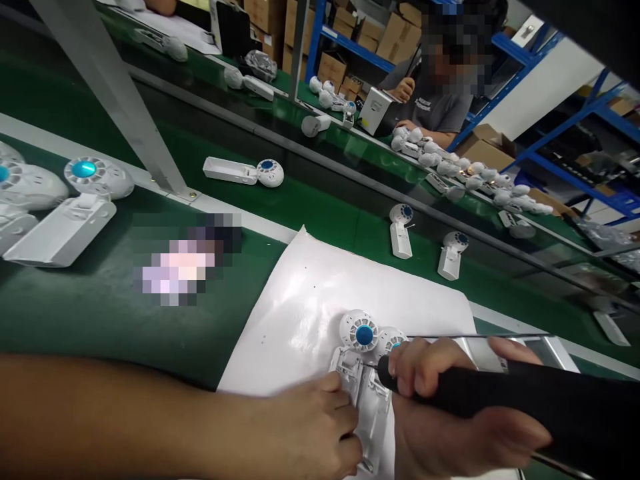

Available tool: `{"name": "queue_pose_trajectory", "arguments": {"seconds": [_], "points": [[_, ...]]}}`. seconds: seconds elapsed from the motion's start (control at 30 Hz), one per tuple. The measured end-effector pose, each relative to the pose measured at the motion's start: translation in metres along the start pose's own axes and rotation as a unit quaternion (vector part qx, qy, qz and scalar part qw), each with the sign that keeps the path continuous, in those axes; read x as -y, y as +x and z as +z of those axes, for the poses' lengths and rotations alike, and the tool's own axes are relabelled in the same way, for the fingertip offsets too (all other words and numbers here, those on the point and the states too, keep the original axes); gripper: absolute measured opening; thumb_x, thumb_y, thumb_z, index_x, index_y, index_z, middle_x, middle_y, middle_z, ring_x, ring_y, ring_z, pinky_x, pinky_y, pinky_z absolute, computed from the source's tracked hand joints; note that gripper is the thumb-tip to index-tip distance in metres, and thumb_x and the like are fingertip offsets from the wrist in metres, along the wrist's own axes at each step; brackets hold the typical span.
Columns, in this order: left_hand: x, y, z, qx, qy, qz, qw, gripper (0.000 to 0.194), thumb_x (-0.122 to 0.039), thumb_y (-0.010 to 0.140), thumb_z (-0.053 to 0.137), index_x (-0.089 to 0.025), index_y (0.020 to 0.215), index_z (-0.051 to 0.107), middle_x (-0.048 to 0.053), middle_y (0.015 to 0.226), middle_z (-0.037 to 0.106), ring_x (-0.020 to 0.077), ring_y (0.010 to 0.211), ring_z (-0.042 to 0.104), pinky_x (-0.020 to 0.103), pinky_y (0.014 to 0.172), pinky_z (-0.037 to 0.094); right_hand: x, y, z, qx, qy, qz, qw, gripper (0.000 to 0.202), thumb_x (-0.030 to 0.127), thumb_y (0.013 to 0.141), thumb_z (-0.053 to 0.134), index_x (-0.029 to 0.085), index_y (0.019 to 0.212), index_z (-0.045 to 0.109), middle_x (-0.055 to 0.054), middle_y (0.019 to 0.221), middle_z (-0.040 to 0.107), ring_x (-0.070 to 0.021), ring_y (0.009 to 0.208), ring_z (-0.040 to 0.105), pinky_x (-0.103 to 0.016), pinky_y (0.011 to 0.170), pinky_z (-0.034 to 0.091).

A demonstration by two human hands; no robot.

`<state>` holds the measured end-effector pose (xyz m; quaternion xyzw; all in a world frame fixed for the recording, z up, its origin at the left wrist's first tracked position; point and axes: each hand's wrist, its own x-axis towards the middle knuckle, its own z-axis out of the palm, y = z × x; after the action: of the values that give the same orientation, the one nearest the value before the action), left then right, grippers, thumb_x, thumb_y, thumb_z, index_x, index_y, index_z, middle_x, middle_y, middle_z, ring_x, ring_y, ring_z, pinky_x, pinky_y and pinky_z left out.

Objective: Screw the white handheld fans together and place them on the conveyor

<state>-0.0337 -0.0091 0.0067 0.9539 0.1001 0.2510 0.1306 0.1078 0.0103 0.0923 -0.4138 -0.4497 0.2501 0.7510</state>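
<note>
My left hand (320,423) is closed around the body of a small white folding fan (354,330), which has a round slotted head and a blue centre. Beside it lies a second white fan (374,407), partly hidden by my hands. A black electric screwdriver (480,387) is gripped in my right hand (450,437). Its thin bit points left and reaches the hinge area of the first fan; whether it sits in a screw I cannot tell. Both fans rest on a white sheet (310,313).
More white fans (65,227) stand at the left on the green bench (225,333). Several lie on the green belt (330,207) beyond. A slanted metal post (115,100) rises at left. Across the line sits a person (440,100) near clustered fans, with shelves and boxes behind.
</note>
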Motion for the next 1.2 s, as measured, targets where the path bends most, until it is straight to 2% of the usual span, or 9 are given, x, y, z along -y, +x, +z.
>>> {"name": "queue_pose_trajectory", "arguments": {"seconds": [0.13, 0.37, 0.5, 0.6, 0.7, 0.83, 0.97, 1.1, 1.2], "points": [[0.0, -0.002, 0.004, -0.015, 0.002, -0.002, 1.0, 0.024, -0.033, 0.106, 0.066, -0.019, 0.086, 0.063, 0.001, 0.078, 0.062, 0.0181, 0.07, 0.057, 0.04, 0.077, 0.041, -0.013, 0.003, 0.002, 0.015, -0.005, 0.039, 0.999, 0.052, 0.072, 0.09, 0.07, 0.031, 0.115, 0.048, 0.012, 0.054, 0.05, -0.0128, 0.039, 0.037, -0.029, 0.043, 0.043], [0.0, 0.0, -0.002, -0.02, 0.024, 0.006, 0.999, 0.023, -0.033, 0.098, 0.076, -0.02, 0.084, 0.063, 0.001, 0.077, 0.064, 0.0176, 0.065, 0.055, 0.039, 0.076, 0.043, -0.032, -0.007, -0.003, 0.04, 0.019, 0.041, 0.998, 0.041, 0.057, 0.092, 0.071, 0.029, 0.112, 0.049, 0.012, 0.056, 0.05, -0.0108, 0.039, 0.038, -0.025, 0.043, 0.042], [0.003, -0.001, 0.007, -0.006, 0.035, 0.009, 0.999, 0.025, -0.034, 0.095, 0.079, -0.02, 0.086, 0.061, 0.0, 0.078, 0.065, 0.0176, 0.067, 0.056, 0.038, 0.077, 0.042, -0.036, -0.011, -0.002, 0.037, 0.038, 0.033, 0.998, 0.037, 0.053, 0.094, 0.068, 0.028, 0.114, 0.05, 0.011, 0.057, 0.051, -0.0105, 0.041, 0.041, -0.024, 0.044, 0.042], [0.012, -0.005, 0.014, 0.009, 0.028, 0.032, 0.999, 0.021, -0.034, 0.098, 0.078, -0.019, 0.105, 0.065, -0.004, 0.075, 0.064, 0.0156, 0.066, 0.057, 0.037, 0.076, 0.041, -0.039, -0.006, -0.005, 0.041, 0.062, 0.042, 0.996, 0.033, 0.046, 0.097, 0.065, 0.026, 0.12, 0.051, 0.01, 0.058, 0.051, -0.0103, 0.041, 0.042, -0.022, 0.042, 0.04], [0.019, -0.01, 0.009, 0.015, 0.06, 0.035, 0.997, 0.028, -0.03, 0.104, 0.071, -0.017, 0.127, 0.061, -0.005, 0.077, 0.065, 0.0157, 0.065, 0.057, 0.036, 0.073, 0.041, -0.04, 0.004, -0.009, 0.049, 0.09, 0.049, 0.994, 0.038, 0.052, 0.101, 0.062, 0.025, 0.126, 0.052, 0.008, 0.059, 0.051, -0.0114, 0.042, 0.042, -0.024, 0.042, 0.042], [0.018, -0.014, -0.002, 0.011, 0.106, -0.007, 0.994, 0.029, -0.032, 0.108, 0.057, -0.015, 0.131, 0.058, -0.001, 0.078, 0.068, 0.0186, 0.063, 0.055, 0.039, 0.076, 0.044, -0.036, 0.005, -0.003, 0.024, 0.121, -0.005, 0.992, 0.05, 0.068, 0.097, 0.064, 0.029, 0.128, 0.052, 0.009, 0.061, 0.054, -0.013, 0.045, 0.046, -0.028, 0.047, 0.048], [0.013, -0.021, -0.003, 0.012, 0.12, -0.008, 0.993, 0.027, -0.029, 0.107, 0.055, -0.016, 0.13, 0.057, 0.0, 0.077, 0.067, 0.0199, 0.061, 0.053, 0.038, 0.072, 0.043, -0.027, -0.003, 0.009, 0.051, 0.131, -0.048, 0.989, 0.04, 0.058, 0.094, 0.072, 0.028, 0.116, 0.058, 0.007, 0.062, 0.057, -0.0146, 0.046, 0.05, -0.029, 0.047, 0.048], [0.016, -0.032, -0.013, 0.052, 0.107, -0.078, 0.99, 0.044, -0.032, 0.106, 0.058, -0.014, 0.145, 0.05, 0.004, 0.089, 0.071, 0.0221, 0.074, 0.062, 0.039, 0.086, 0.049, -0.012, 0.009, -0.009, 0.034, 0.125, -0.082, 0.988, 0.052, 0.067, 0.093, 0.071, 0.033, 0.13, 0.056, 0.004, 0.068, 0.061, -0.0172, 0.051, 0.053, -0.035, 0.052, 0.053], [0.047, -0.031, -0.039, 0.129, 0.117, -0.236, 0.956, 0.069, -0.025, 0.099, 0.063, -0.014, 0.162, 0.036, 0.011, 0.114, 0.074, 0.0272, 0.101, 0.068, 0.041, 0.099, 0.051, -0.009, 0.033, -0.056, 0.056, 0.075, -0.156, 0.983, 0.041, 0.067, 0.097, 0.063, 0.031, 0.115, 0.065, 0.002, 0.07, 0.061, -0.0202, 0.054, 0.057, -0.039, 0.054, 0.055]]}}
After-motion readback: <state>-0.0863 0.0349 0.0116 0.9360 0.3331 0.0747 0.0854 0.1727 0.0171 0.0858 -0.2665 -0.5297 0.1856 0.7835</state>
